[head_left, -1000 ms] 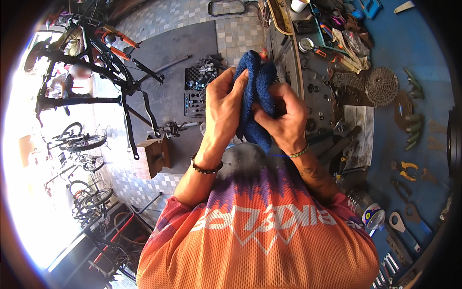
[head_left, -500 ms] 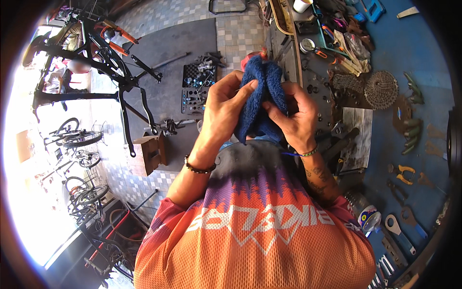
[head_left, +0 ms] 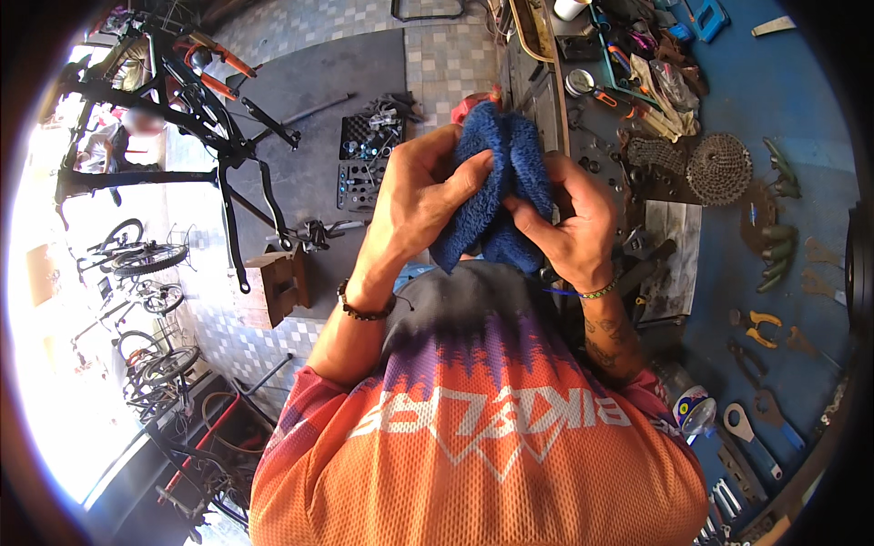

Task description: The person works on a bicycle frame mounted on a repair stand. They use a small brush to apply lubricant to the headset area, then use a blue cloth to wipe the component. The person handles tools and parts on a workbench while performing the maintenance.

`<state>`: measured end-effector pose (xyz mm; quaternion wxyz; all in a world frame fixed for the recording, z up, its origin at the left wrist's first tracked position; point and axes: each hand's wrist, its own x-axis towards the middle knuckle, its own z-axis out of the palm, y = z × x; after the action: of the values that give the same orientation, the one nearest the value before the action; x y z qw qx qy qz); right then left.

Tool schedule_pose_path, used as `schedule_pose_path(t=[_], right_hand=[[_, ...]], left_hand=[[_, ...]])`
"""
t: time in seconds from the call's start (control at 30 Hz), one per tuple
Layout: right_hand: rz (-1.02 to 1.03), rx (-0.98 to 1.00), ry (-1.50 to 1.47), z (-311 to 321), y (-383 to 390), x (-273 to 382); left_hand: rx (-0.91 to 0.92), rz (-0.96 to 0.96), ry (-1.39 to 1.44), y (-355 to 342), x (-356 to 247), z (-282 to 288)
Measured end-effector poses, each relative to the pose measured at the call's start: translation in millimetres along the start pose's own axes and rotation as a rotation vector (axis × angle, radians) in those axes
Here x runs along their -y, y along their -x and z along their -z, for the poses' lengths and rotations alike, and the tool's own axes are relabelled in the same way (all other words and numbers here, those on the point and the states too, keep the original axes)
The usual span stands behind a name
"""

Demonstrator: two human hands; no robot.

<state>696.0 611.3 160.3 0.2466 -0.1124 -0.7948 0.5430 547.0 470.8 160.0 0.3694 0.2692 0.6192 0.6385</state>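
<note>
A fluffy dark-blue cloth (head_left: 475, 196) is bunched up between my two hands, in front of my chest. My left hand (head_left: 423, 187) grips its left side, the thumb pressed flat along the front. My right hand (head_left: 578, 218) pinches the right side, with the thumb at the middle fold and the fingers curled behind. The cloth's lower ends hang loose below my thumbs. Whether anything is wrapped inside the cloth is hidden. Just beyond the cloth's top a red object (head_left: 475, 105) shows in part.
On the right, a blue workbench (head_left: 774, 82) carries a cassette (head_left: 719, 170), yellow-handled pliers (head_left: 763, 329) and several wrenches. To the left hangs a black bicycle frame (head_left: 232, 150). A socket tool case (head_left: 358, 187) and a cardboard box (head_left: 273, 282) lie beyond my left arm. Several bicycles stand farther left.
My hands have spread slightly apart, the left forearm shifting left. The cloth is opened a little wider, its lower left corner swung further left. Both hands keep their hold.
</note>
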Motion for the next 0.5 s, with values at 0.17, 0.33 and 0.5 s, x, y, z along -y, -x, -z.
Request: schedule_pose_path(t=[0.17,0.33,0.5], right_hand=[[-0.092,-0.064,-0.157,4,-3,2],[-0.145,-0.110,-0.250,15,-2,-8],[-0.075,-0.104,-0.191,13,-6,-3]], left_hand=[[0.066,-0.127,0.017,-2,2,2],[0.077,-0.050,0.244,5,-4,6],[0.037,-0.061,0.181,0,6,9]])
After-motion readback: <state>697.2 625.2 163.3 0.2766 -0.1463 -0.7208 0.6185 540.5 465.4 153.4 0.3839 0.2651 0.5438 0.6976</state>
